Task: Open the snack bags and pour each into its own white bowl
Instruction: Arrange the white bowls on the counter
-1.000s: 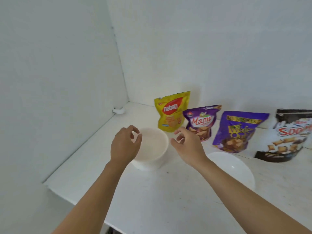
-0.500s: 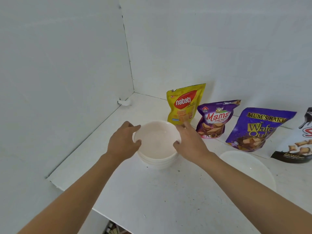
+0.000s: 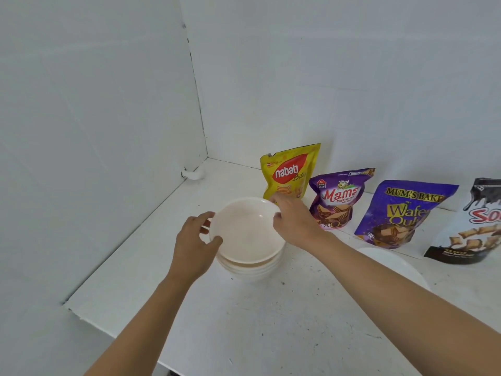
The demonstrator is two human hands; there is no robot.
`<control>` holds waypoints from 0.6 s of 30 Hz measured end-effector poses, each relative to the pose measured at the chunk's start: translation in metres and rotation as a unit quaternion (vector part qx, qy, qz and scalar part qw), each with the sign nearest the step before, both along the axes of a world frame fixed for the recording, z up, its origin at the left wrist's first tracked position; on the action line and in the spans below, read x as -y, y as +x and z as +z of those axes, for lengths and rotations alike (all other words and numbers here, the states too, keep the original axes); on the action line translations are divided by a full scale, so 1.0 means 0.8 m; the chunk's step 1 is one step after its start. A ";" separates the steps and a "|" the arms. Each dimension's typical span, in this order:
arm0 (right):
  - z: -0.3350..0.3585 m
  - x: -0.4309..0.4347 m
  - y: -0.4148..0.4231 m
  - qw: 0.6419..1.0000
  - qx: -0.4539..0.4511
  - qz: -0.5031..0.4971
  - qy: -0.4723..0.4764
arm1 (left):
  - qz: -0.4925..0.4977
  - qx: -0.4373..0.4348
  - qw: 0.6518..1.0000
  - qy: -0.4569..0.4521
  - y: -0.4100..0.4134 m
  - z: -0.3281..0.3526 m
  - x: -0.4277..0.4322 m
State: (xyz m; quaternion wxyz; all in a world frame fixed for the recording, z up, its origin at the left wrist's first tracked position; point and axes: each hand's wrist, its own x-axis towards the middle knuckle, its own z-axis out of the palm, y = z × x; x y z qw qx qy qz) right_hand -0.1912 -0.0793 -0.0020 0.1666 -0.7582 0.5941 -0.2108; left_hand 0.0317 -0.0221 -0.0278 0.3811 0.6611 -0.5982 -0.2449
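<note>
My speckled white desk (image 3: 271,321) carries a stack of white bowls (image 3: 248,270). Just behind the stack stands a yellow bag (image 3: 290,172). Rightward of the stack stand a Mama bag (image 3: 339,196), a Mum's Bake bag (image 3: 404,213) and a black-and-white bag (image 3: 477,223), with a single white bowl (image 3: 390,261) nearer me.

The left hand (image 3: 196,240) and right hand (image 3: 294,221) closed on the top white bowl (image 3: 245,230) at frame centre and lifted it, tilted, seemingly just clear of the bowl stack (image 3: 252,270).
</note>
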 end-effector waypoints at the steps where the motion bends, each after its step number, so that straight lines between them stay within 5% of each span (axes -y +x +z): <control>1: 0.003 -0.002 -0.003 0.999 0.035 -0.008 0.004 | -0.008 0.003 1.000 0.001 0.000 0.009 0.003; 10: 0.070 -0.048 -0.078 0.955 0.258 -0.143 -0.015 | -0.107 -0.081 0.991 -0.009 -0.060 0.108 0.027; 18: 0.075 -0.129 -0.221 0.916 0.297 -0.265 -0.042 | -0.225 -0.125 0.966 -0.001 -0.220 0.105 0.014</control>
